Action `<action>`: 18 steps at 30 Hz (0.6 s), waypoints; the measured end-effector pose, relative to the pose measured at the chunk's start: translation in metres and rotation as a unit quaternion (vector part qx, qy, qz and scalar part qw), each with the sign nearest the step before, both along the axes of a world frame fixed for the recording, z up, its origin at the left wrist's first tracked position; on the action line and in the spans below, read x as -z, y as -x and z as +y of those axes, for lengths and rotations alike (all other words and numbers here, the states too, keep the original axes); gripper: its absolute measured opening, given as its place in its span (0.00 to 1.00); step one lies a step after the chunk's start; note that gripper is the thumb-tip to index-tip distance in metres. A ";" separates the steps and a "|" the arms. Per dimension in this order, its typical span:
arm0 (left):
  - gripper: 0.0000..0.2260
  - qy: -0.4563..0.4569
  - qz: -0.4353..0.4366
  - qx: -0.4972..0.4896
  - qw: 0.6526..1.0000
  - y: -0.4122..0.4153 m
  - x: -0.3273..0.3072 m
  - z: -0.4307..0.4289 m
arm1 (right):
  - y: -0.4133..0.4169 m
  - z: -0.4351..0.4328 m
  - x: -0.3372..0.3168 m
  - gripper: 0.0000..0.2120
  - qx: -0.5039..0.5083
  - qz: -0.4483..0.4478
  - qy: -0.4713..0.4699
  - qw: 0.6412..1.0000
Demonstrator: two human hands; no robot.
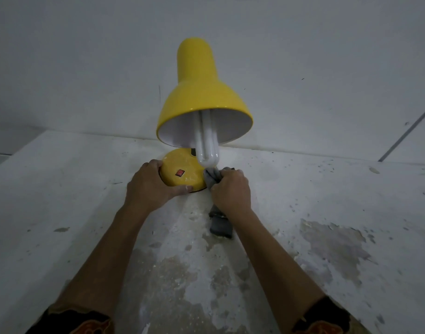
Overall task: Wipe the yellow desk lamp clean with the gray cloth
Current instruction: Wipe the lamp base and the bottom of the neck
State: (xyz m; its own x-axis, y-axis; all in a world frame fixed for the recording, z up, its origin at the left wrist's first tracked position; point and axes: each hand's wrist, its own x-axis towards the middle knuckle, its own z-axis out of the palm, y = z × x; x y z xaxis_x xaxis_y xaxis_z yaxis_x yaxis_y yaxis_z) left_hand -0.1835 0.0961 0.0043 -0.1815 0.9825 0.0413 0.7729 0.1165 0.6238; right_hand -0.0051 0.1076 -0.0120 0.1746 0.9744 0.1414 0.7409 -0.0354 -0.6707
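The yellow desk lamp [199,97] stands upright against the back wall, its shade tilted toward me with a white bulb [206,145] hanging out. Its round yellow base [182,172] carries a red switch and pale dust specks. My left hand [149,186] grips the base's left and front edge. My right hand [230,191] is closed on the gray cloth [211,179] and presses it against the base's right edge, just under the bulb. A loose tail of the cloth trails back under my wrist onto the surface.
The lamp rests on a worn white surface [327,213] with flaking paint and gray patches. A plain white wall [86,68] rises right behind the lamp. A thin gray line [406,131] runs diagonally down the wall at the right.
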 end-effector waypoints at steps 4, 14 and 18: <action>0.54 -0.001 0.004 0.000 1.000 0.001 0.000 -0.001 | 0.001 -0.023 -0.003 0.15 -0.042 0.002 -0.005 0.999; 0.50 0.001 0.086 -0.018 0.996 -0.002 -0.002 -0.003 | -0.008 -0.010 -0.031 0.10 -0.058 0.043 0.065 0.995; 0.49 0.006 0.104 -0.021 0.994 -0.002 -0.002 -0.002 | -0.009 0.007 -0.027 0.14 -0.051 0.035 0.064 0.996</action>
State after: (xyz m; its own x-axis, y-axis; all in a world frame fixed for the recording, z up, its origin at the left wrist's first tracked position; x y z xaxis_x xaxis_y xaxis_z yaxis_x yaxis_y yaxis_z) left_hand -0.1816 0.0941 0.0058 -0.2110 0.9750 0.0696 0.8790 0.1581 0.4499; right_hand 0.0038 0.1142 0.0145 0.0785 0.9969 0.0054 0.6965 -0.0510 -0.7158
